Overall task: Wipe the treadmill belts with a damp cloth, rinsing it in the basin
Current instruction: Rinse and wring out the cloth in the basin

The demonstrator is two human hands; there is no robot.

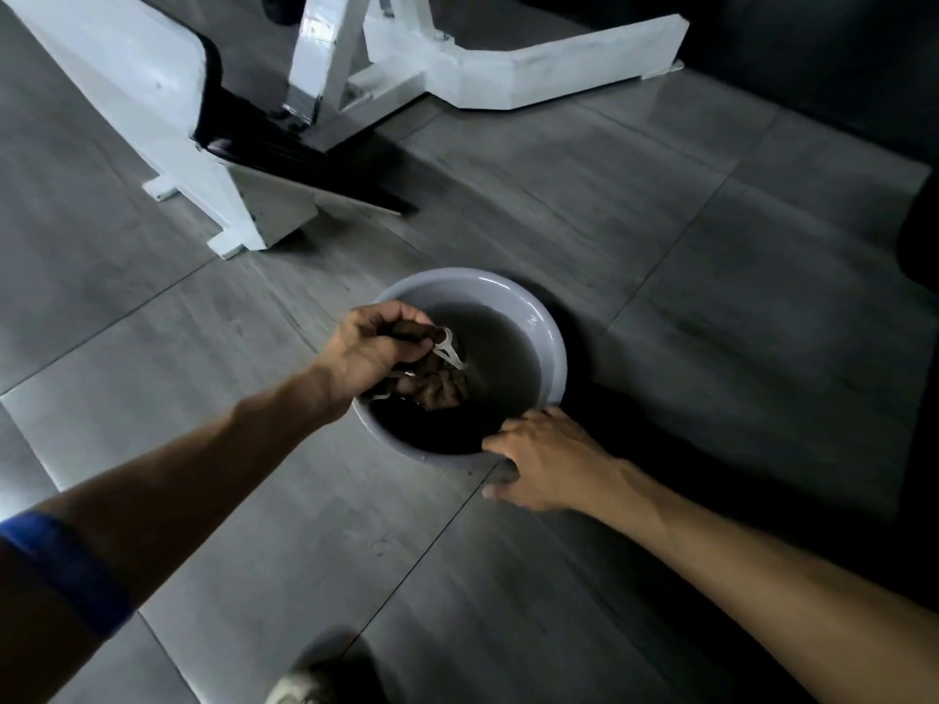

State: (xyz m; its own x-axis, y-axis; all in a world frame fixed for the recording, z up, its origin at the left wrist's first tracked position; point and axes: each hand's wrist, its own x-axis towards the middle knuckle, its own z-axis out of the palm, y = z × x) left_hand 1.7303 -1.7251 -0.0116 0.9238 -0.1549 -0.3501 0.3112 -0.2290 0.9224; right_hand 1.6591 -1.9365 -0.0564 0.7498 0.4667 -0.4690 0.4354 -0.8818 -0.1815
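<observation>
Grey-tiled floor (660,236), basin (551,337) of water: limp, sodden brown cloth (439,391) is bunched in clenched left hand (371,348); near rim is steadied by right hand (543,459), fingers spread; heavy, spill-prone.

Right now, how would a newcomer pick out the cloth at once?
Find the white machine frame at upper left, then drop to the round grey basin on the tiled floor. Over the water, the left hand grips the cloth, a dark brown, twisted wad with a white tag, the only fabric there.
</observation>
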